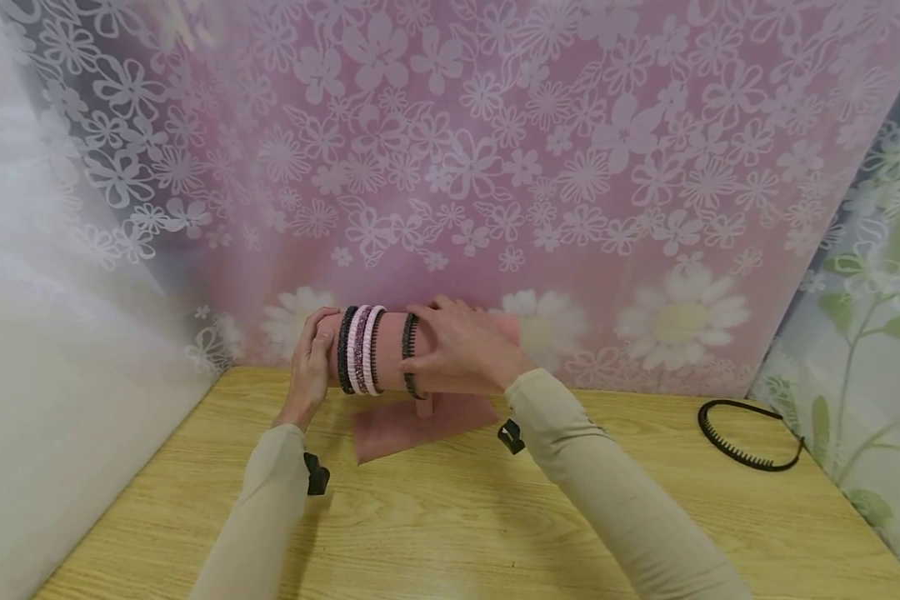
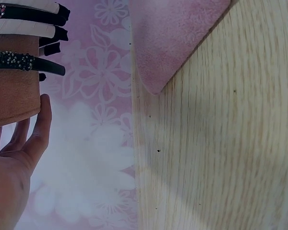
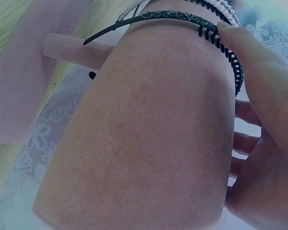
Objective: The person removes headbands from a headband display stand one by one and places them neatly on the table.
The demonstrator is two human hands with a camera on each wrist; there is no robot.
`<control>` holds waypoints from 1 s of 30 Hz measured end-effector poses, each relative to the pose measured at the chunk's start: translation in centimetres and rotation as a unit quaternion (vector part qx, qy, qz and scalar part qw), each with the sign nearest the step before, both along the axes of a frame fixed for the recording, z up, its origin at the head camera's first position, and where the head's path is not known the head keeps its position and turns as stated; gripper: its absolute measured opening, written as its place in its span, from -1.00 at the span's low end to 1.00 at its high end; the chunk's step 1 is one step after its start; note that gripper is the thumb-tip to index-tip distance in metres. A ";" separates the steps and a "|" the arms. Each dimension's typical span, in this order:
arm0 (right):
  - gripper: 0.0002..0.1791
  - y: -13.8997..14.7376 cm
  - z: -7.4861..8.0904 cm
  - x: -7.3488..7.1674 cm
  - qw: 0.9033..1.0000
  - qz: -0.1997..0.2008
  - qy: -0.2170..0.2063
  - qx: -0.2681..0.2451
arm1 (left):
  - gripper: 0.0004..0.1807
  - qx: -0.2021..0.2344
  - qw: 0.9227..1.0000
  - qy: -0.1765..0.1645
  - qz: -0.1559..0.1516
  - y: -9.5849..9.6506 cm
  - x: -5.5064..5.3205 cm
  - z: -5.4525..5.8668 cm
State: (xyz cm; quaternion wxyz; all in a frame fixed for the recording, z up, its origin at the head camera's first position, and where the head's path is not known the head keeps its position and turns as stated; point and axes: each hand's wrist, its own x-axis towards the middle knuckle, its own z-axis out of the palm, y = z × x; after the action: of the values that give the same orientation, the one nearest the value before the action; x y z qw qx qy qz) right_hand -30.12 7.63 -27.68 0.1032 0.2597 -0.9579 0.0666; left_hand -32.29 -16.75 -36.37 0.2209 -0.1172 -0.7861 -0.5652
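Note:
A pink padded headband stand point(image 1: 390, 350), a horizontal roll on a short post, holds several toothed headbands. At its left end, my left hand point(image 1: 311, 367) grips the roll, fingers bent around the end. Bunched next to that hand sit a dark sparkly headband point(image 1: 347, 350) and pale headbands point(image 1: 376, 350) with a glittery one between them. Apart from these, a dark green beaded headband point(image 1: 409, 354) straddles the middle of the roll. My right hand point(image 1: 465, 342) holds it, the thumb point(image 3: 235, 38) at its edge and the other fingers behind the roll.
A black toothed headband point(image 1: 750, 460) lies on the wooden table point(image 1: 420, 525) at the right. The stand's flat pink base point(image 1: 412, 429) rests near the back edge. Flowered curtains point(image 1: 450, 167) hang behind and at both sides.

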 end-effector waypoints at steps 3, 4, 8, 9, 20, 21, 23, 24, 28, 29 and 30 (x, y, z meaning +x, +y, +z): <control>-0.05 0.3 0.0 0.1 1.000 0.002 -0.001 -0.003 | -0.60 -0.003 1.000 0.002 0.002 0.0 0.0 0.0; -0.05 0.4 0.0 0.2 1.000 0.003 -0.004 -0.004 | -0.60 -0.003 1.000 0.004 0.001 0.0 0.0 0.0; -0.04 0.7 0.1 0.2 1.000 0.003 -0.009 -0.004 | -0.60 -0.005 1.000 0.015 -0.001 0.1 0.1 0.0; -0.04 0.8 0.1 0.1 1.000 0.004 -0.008 -0.002 | -0.60 -0.004 1.000 0.017 -0.001 0.1 0.1 0.0; -0.03 1.6 0.1 0.2 1.000 -0.013 0.010 0.014 | -0.60 -0.005 1.000 0.015 0.001 0.1 0.1 0.0; -0.03 1.6 0.1 0.2 1.000 -0.015 0.011 0.016 | -0.60 -0.006 1.000 0.015 0.002 0.1 0.1 0.1; -0.03 1.7 0.2 0.1 1.000 -0.014 0.013 0.021 | -0.60 -0.008 1.000 0.015 0.004 0.1 0.2 0.1; -0.03 1.8 0.2 0.1 1.000 -0.014 0.014 0.023 | -0.60 -0.008 1.000 0.016 0.005 0.1 0.2 0.1; -0.03 2.0 0.2 0.1 1.000 -0.009 0.013 0.023 | -0.60 -0.011 1.000 0.015 0.006 0.1 0.3 0.1; -0.02 2.1 0.3 0.1 1.000 -0.008 0.012 0.023 | -0.60 -0.011 1.000 0.016 0.007 0.1 0.3 0.2; -0.02 2.2 0.3 0.1 1.000 -0.006 0.010 0.021 | -0.60 -0.011 1.000 0.016 0.006 0.2 0.3 0.2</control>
State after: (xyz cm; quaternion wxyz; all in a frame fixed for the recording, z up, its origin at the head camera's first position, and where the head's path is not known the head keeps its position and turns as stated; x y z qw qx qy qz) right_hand -30.00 9.82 -27.43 0.1075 0.2568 -0.9595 0.0435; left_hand -32.01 -16.59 -36.21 0.2355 -0.1238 -0.7891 -0.5537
